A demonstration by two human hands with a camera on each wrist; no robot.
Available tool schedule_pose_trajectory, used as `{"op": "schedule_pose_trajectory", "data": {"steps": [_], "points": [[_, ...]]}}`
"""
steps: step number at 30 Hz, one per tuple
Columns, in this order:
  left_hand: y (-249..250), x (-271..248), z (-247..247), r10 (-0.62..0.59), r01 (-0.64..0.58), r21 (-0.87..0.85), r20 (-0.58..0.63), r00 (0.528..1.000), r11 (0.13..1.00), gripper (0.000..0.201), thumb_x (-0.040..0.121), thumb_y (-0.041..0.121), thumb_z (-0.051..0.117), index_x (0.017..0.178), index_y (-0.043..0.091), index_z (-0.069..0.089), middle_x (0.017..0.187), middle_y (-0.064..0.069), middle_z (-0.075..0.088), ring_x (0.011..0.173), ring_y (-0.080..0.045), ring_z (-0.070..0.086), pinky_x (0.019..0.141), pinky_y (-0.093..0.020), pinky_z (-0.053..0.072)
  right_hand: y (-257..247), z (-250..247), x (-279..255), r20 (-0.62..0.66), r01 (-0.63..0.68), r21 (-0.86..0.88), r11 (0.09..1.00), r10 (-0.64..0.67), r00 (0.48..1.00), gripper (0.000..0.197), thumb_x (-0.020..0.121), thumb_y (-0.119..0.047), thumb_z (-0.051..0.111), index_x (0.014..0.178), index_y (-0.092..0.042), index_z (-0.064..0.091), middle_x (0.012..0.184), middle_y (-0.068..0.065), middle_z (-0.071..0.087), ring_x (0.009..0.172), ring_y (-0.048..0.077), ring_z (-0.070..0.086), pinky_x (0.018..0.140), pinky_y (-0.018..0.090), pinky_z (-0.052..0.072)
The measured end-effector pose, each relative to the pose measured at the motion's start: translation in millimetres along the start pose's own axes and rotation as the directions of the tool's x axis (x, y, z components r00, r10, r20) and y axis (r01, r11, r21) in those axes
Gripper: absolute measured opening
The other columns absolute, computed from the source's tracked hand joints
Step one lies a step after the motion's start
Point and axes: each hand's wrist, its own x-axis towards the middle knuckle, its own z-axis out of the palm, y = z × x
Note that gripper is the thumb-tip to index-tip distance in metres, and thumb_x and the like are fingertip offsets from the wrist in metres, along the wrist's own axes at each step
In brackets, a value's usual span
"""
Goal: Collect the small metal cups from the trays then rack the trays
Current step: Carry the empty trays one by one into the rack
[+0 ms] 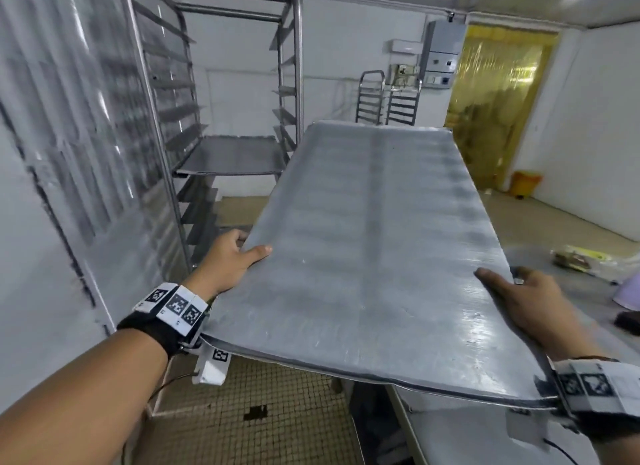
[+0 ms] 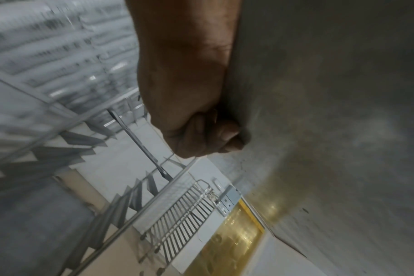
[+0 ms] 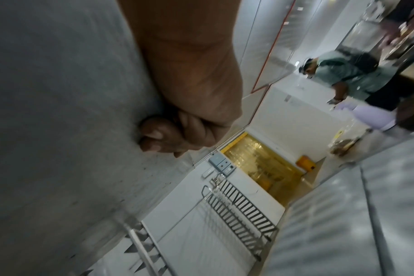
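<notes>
I hold a large bare metal tray (image 1: 374,242) in the air in front of me, its top showing no cups. My left hand (image 1: 235,256) grips its left edge, thumb on top, fingers curled beneath (image 2: 222,136) against the tray's underside (image 2: 331,93). My right hand (image 1: 519,298) grips the right edge the same way, fingers curled under (image 3: 158,138) the tray (image 3: 59,112). The tall steel rack (image 1: 221,100) stands ahead to the left, with one tray (image 1: 235,156) sitting on its rails. No small metal cups are in view.
A steel table (image 1: 485,437) lies below the tray at right, with a plastic bag (image 1: 588,260) on it. A second rack (image 1: 388,97) stands at the far wall beside a yellow strip curtain (image 1: 498,107). Another person (image 3: 357,78) stands to the right. Tiled floor (image 1: 263,412) lies below.
</notes>
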Motion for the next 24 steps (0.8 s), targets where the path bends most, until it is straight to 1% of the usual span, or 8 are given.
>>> {"op": "schedule_pose_trajectory", "data": {"steps": [5,8,11,14,17,19,22,24], "points": [[-11,-40,-48,-0.061,0.066,0.040,-0.115,0.992,0.997,0.038,0.084,0.029,0.079,0.112,0.008,0.065,0.103,-0.002,0.074,0.087,-0.014,0.072,0.071,-0.026,0.056,-10,47,12,0.123,0.072,0.060,0.996,-0.079,0.989,0.053,0.082,-0.049,0.076,0.103,0.000,0.068,0.089,0.004,0.071,0.090,0.027,0.068,0.068,0.030,0.047],[-21,-65,-77,-0.102,0.115,0.063,-0.178,0.979,0.991,0.033,0.086,0.029,0.078,0.110,0.012,0.065,0.099,0.003,0.072,0.083,-0.010,0.070,0.065,-0.019,0.054,-13,83,19,0.219,0.080,0.111,0.991,-0.103,0.970,0.072,0.065,-0.071,0.080,0.097,-0.008,0.066,0.091,0.003,0.075,0.090,0.023,0.071,0.084,0.042,0.057],[-34,-85,-103,-0.147,0.168,0.070,-0.241,0.959,0.983,0.035,0.085,0.031,0.079,0.111,0.012,0.063,0.100,0.003,0.072,0.081,-0.009,0.070,0.059,-0.015,0.053,-25,115,15,0.312,0.086,0.121,0.989,-0.120,0.942,0.053,0.069,-0.058,0.083,0.085,-0.014,0.059,0.087,0.003,0.073,0.087,0.022,0.070,0.089,0.048,0.056],[-57,-94,-131,-0.194,0.225,0.079,-0.284,0.939,0.971,0.053,0.079,0.041,0.082,0.117,0.010,0.064,0.109,-0.003,0.073,0.090,-0.016,0.073,0.072,-0.027,0.058,-38,146,10,0.382,0.083,0.156,0.984,-0.138,0.914,0.070,0.068,-0.053,0.085,0.112,-0.003,0.063,0.093,0.003,0.071,0.084,0.020,0.070,0.079,0.042,0.058],[-74,-101,-147,-0.239,0.274,0.070,-0.317,0.918,0.959,0.043,0.080,0.035,0.082,0.110,0.009,0.065,0.103,-0.007,0.074,0.086,-0.019,0.073,0.068,-0.028,0.057,-42,178,12,0.435,0.079,0.176,0.981,-0.149,0.888,0.077,0.072,-0.047,0.085,0.121,0.007,0.060,0.089,0.003,0.069,0.082,0.017,0.067,0.073,0.039,0.055],[-87,-102,-155,-0.269,0.304,0.056,-0.335,0.903,0.951,0.033,0.081,0.030,0.082,0.103,0.011,0.066,0.098,-0.008,0.075,0.081,-0.021,0.073,0.065,-0.029,0.056,-47,195,9,0.469,0.053,0.172,0.984,-0.129,0.874,0.064,0.072,-0.047,0.085,0.109,0.002,0.067,0.082,-0.002,0.074,0.071,0.007,0.068,0.060,0.025,0.054],[-106,-93,-167,-0.306,0.341,0.050,-0.333,0.892,0.939,0.030,0.082,0.028,0.082,0.101,0.010,0.067,0.096,-0.009,0.075,0.083,-0.025,0.074,0.071,-0.036,0.059,-60,216,4,0.502,0.001,0.177,0.984,-0.092,0.860,0.027,0.082,-0.023,0.081,0.075,-0.006,0.060,0.044,-0.015,0.061,0.040,-0.003,0.056,0.040,0.010,0.039],[-121,-82,-176,-0.327,0.360,0.050,-0.320,0.889,0.931,0.032,0.082,0.027,0.082,0.102,0.008,0.067,0.097,-0.011,0.076,0.084,-0.026,0.074,0.074,-0.037,0.060,-77,227,-7,0.524,0.000,0.191,0.982,-0.102,0.846,0.034,0.086,-0.011,0.076,0.062,-0.010,0.051,0.033,-0.012,0.050,0.030,-0.001,0.047,0.035,0.009,0.034]]}}
